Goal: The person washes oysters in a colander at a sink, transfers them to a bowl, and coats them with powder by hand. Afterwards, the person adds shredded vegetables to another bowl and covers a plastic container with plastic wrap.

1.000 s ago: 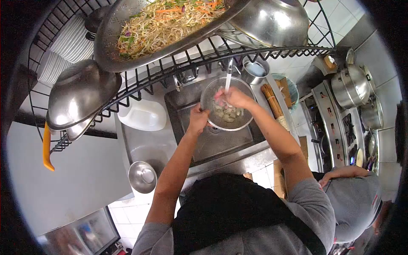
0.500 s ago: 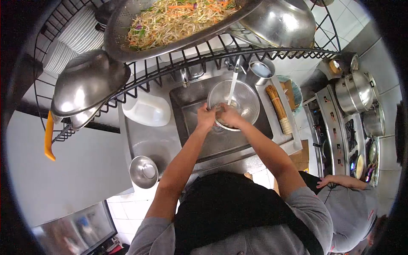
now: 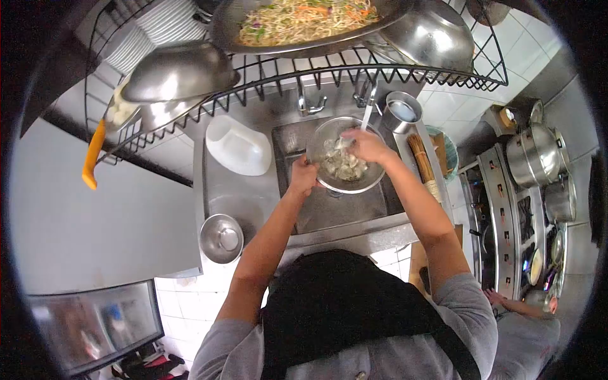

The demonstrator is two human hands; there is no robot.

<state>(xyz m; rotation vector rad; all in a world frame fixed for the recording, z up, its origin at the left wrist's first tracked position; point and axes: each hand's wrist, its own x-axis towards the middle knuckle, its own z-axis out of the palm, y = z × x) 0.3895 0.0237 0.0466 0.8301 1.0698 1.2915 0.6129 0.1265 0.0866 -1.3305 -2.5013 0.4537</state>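
A round steel bowl (image 3: 329,182) sits in the sink (image 3: 297,206) below a tap (image 3: 370,87). Wet, pale, lumpy food pieces (image 3: 345,163), of a kind I cannot make out, lie inside it. My left hand (image 3: 304,176) grips the bowl's left rim. Over the pieces is my right hand (image 3: 369,147), its fingers bent but apart; whether a piece lies under them is hidden. A narrow white streak (image 3: 368,115), either water or a hose, runs down from the tap past the right hand.
A wire rack (image 3: 278,77) overhead bears a colander of bean sprouts (image 3: 310,22) and upturned steel bowls (image 3: 180,73). On the counter are a white plastic container (image 3: 237,149), a bundle of sticks (image 3: 423,161) and a steel pot (image 3: 403,111). A co-worker (image 3: 525,332) stands right, by the stove.
My hands were together over the bowl; now they are apart, the left at the rim, the right higher over the pieces. The pale pieces show more. The camera view has shifted.
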